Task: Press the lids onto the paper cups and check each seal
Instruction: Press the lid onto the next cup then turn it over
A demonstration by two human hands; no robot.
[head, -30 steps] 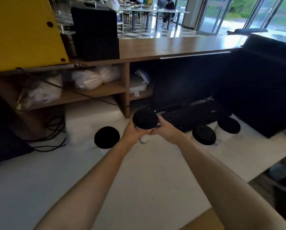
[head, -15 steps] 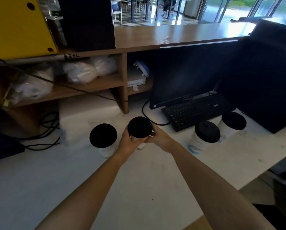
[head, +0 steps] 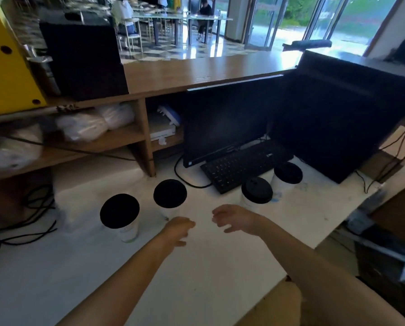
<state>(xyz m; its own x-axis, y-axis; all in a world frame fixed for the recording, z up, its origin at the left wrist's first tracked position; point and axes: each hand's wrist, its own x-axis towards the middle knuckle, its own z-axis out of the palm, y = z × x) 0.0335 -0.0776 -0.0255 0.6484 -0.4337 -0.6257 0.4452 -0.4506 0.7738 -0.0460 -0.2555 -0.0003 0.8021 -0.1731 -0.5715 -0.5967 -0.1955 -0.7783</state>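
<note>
Our left hand (head: 180,230) hangs above the white counter (head: 196,283), fingers loosely curled and nothing in it. Our right hand (head: 233,218) is just as empty, its fingers slack, slightly spread and pointing left toward the other hand. There is a gap between the two, and neither touches a cup. Just beyond the left hand, the second cup (head: 169,211) stands upright on the counter. The leftmost cup (head: 129,229) stands near it, a little closer to us and also upright. To the right, past our right hand, the third cup (head: 249,204) stands by the front edge of the black keyboard (head: 243,164), with the fourth cup (head: 277,184) just beside it, farther back and to the right. All four are white paper cups, each wearing a black lid (head: 119,214). We cannot tell from here whether the lids are fully seated. Behind the keyboard stands a dark monitor (head: 229,123), its cable (head: 182,177) looping across the counter near the second cup. To the left are wooden shelves (head: 116,137) holding white plastic-wrapped bundles (head: 84,124), with a yellow panel (head: 6,74) above them. More black cords (head: 30,222) trail along the far left of the counter.
</note>
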